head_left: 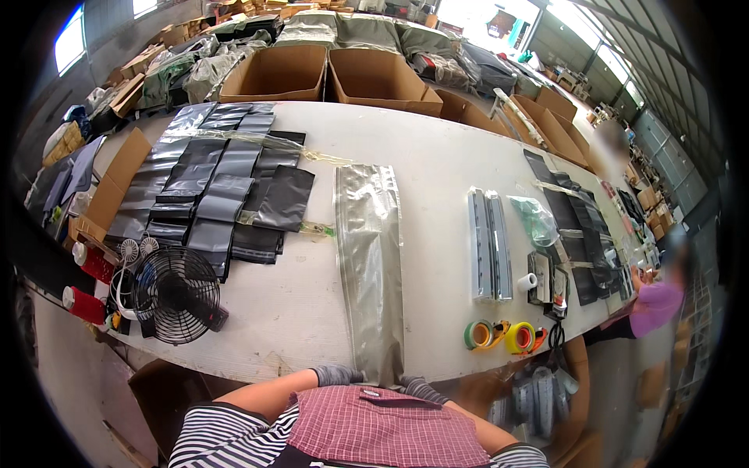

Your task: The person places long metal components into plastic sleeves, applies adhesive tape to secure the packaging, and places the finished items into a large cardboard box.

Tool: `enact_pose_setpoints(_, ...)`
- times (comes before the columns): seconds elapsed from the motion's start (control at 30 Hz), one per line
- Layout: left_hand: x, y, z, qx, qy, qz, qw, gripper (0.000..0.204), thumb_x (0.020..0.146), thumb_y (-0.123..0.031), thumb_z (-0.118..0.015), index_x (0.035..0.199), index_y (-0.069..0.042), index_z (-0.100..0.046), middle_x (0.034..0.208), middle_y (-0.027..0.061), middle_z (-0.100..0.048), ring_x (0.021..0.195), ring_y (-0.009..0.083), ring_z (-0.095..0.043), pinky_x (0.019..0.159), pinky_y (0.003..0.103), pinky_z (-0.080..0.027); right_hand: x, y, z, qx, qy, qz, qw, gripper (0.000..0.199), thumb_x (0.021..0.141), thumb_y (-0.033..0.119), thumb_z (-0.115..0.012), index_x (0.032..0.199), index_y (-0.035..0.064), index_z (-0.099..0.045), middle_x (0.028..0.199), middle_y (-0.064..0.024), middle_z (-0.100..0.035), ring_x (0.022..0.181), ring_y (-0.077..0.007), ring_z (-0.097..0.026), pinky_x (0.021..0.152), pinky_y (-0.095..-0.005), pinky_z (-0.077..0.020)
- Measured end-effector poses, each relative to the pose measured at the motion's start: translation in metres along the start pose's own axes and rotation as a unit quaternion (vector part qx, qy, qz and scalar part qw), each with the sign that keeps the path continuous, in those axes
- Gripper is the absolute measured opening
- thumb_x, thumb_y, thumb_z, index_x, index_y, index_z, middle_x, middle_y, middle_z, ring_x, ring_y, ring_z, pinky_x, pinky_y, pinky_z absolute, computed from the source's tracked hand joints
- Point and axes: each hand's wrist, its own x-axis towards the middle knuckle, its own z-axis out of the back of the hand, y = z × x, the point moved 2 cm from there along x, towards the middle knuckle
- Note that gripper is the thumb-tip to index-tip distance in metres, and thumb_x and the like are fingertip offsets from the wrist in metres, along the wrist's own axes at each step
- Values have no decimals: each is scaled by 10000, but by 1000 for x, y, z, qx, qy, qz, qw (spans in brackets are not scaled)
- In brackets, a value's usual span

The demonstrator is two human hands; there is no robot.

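A long, shiny grey plastic sheet [368,257] lies lengthwise down the middle of the white table, its near end running over the front edge toward my body. My left hand [339,376], in a grey glove, is at the left corner of that end, its fingers closed against the plastic. At the right corner is my right hand [422,388], in a striped grey glove; its fingers are hidden behind the sheet and my apron. Whether the sheet is one layer or a flattened bag, I cannot tell.
Overlapping stacks of black and grey plastic bags [222,175] cover the table's left side, near a black fan [178,295]. To the right are clear-wrapped strips [490,246], tape rolls [521,338] and more black bags [573,226]. Open cartons [382,82] line the far edge. A person [655,303] works at far right.
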Motion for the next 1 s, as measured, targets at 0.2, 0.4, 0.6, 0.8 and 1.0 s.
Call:
enact_pose_setpoints(0.2,28,-5,59,-64,-194,-36,978,365,834,-228,-656,1155,-54,-655,1017,169,-703,927,309,-671,830,422,-517,54,-26,50,155,-130,-2,979,142,879,174,-628,898,34,-637,772,-177,-672,679,-313,-625,619,-441,-495)
enact_pose_setpoints(0.4,-13,15,44,-282,-151,-48,946,487,860,-299,-725,1220,-13,-563,1043,133,-659,943,275,-647,822,414,-534,10,-25,47,266,-30,35,963,416,805,248,-695,1150,27,-621,927,-124,-670,814,-243,-629,737,-337,-509)
enact_pose_setpoints(0.6,35,-29,66,-580,-194,66,788,507,873,-372,-717,1194,-18,-548,947,58,-625,816,173,-613,739,327,-541,28,26,99,415,-127,-64,899,325,881,225,-620,1135,27,-666,950,-59,-687,854,-191,-632,776,-334,-519)
enact_pose_setpoints(0.8,71,-31,55,-514,-319,-5,796,371,882,-231,-693,1160,6,-631,1055,95,-682,922,196,-650,835,322,-535,63,25,108,193,-162,34,967,323,902,276,-613,1089,18,-668,984,-175,-699,933,-296,-654,861,-356,-492)
enact_pose_setpoints(1.0,74,-1,19,-515,-356,93,774,442,900,-255,-673,1237,10,-568,1103,109,-663,962,217,-642,874,350,-527,-7,-107,211,386,-149,101,905,301,870,176,-682,1146,58,-654,999,-64,-701,934,-154,-635,866,-332,-508)
